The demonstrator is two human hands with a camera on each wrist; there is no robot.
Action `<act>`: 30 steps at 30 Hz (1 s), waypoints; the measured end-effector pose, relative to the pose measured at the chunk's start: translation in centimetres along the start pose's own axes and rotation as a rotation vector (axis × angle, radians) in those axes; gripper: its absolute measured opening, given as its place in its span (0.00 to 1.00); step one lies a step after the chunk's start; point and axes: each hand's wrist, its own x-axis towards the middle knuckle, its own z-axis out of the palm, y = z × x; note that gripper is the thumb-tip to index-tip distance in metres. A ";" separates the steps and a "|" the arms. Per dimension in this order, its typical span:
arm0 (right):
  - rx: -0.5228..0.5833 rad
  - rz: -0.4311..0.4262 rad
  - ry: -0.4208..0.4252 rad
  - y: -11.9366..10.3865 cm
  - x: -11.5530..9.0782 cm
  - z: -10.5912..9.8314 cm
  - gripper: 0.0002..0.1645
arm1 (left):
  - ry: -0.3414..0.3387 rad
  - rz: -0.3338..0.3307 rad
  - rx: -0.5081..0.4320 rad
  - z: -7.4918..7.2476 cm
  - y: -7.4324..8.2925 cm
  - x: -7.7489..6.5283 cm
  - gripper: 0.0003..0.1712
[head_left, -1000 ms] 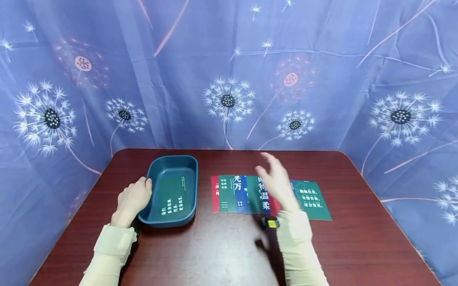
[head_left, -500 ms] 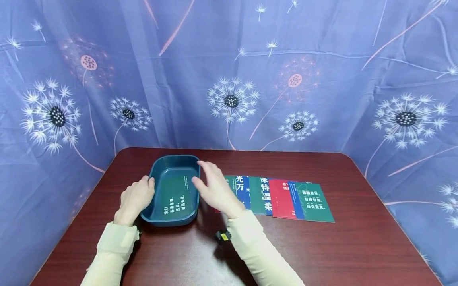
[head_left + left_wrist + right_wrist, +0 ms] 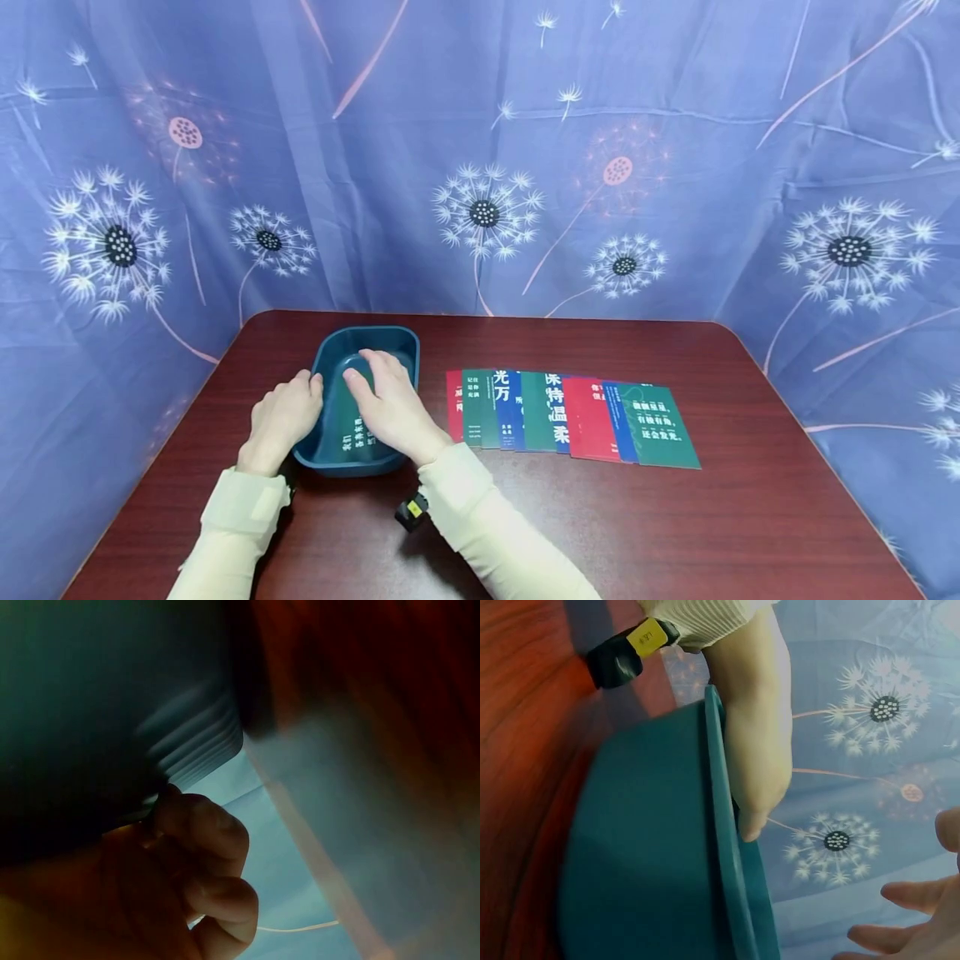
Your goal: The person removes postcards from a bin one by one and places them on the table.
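Observation:
A teal plastic tub (image 3: 411, 350) with rounded corners stands at the left of the table. My left hand (image 3: 281, 417) grips its left rim; in the left wrist view curled fingers (image 3: 214, 832) press against the ribbed outer wall. Over the tub hovers my right hand (image 3: 393, 408), fingers loosely spread and holding nothing, as the right wrist view also shows with its fingertips (image 3: 907, 895). A dark green card (image 3: 348, 421) with white characters lies inside the tub, partly hidden under the right hand.
Right of the tub lies an overlapping row of green, red and blue cards (image 3: 592, 417) on the dark red wooden table (image 3: 750, 517). A blue dandelion-print curtain (image 3: 375, 167) rises behind and at both sides of the table.
My right hand has swept left from above the card row to over the tub. The left hand stays on the rim, and the cards lie as before.

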 end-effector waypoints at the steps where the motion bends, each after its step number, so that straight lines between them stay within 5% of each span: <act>1: 0.005 0.006 0.004 -0.1 0.1 0.2 0.34 | 0.000 -0.003 0.000 0.0 0.0 0.0 0.27; 20: -0.033 0.099 0.096 1.6 0.9 3.5 0.28 | 0.004 0.005 0.000 -0.1 -0.2 -0.2 0.27; 30: 0.032 0.295 0.098 2.6 1.8 4.3 0.38 | 0.021 0.024 -0.007 0.0 0.0 0.1 0.25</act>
